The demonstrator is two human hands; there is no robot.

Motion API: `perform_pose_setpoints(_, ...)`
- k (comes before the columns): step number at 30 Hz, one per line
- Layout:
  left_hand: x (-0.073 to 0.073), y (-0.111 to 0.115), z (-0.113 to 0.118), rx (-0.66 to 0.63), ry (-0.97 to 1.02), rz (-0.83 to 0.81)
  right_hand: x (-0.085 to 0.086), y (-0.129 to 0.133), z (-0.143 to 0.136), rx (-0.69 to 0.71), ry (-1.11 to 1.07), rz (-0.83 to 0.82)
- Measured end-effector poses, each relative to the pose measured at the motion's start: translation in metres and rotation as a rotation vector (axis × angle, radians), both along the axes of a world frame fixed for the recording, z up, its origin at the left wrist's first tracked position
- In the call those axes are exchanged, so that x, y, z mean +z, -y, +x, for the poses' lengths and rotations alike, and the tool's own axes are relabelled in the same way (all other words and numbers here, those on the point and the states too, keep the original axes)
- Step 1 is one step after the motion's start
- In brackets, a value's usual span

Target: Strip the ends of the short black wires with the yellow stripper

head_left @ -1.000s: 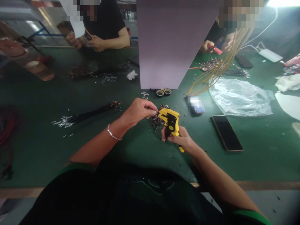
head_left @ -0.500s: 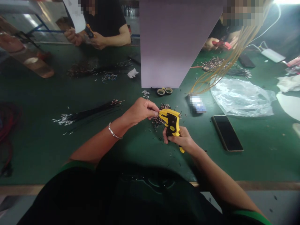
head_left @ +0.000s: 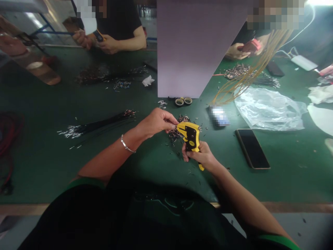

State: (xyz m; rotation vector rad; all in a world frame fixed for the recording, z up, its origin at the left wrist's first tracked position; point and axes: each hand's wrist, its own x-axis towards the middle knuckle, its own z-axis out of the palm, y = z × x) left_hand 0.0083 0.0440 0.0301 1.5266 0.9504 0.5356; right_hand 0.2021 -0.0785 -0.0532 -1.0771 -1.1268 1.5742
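Over the last second, a red tool (head_left: 252, 46) held by a co-worker across the surface (head_left: 291, 180) has been tipped upward between that person's hands — nearer by, little is changed. A yellow-and-black tool (head_left: 191, 134) is held above the surface by the right hand (head_left: 204, 154), whose grip is closed around the handles. The left hand (head_left: 157, 122) is placed at the tool's nose, thumb and fingertips pinched together; what is held between them, if anything, cannot be told. A pile of dark scraps (head_left: 174, 136) is partly covered by both.

To the right, a clear plastic bag (head_left: 269, 109) is spread in crumples; whether anything is inside cannot be told. The markings of a small packet (head_left: 220, 116) are blurred out, and its contents cannot be seen. A clear bottle (head_left: 39, 67) at the far left is blurred — its contents cannot be made out. Part of the co-worker is hidden by a pale panel (head_left: 196, 48).
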Motion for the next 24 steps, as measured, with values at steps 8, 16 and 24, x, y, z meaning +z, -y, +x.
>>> perform_pose_setpoints(8,-0.007,-0.004,-0.001,-0.019,0.073,-0.075,-0.001,-0.001,-0.001,0.005,0.009,0.002)
perform_pose_setpoints(16,-0.019,-0.011,0.0,-0.046,0.136,-0.112,-0.006,0.001,-0.009,-0.044,0.007,-0.031)
perform_pose_setpoints(24,-0.025,-0.015,-0.001,-0.06,0.17,-0.154,-0.011,0.002,-0.015,-0.088,-0.023,-0.062)
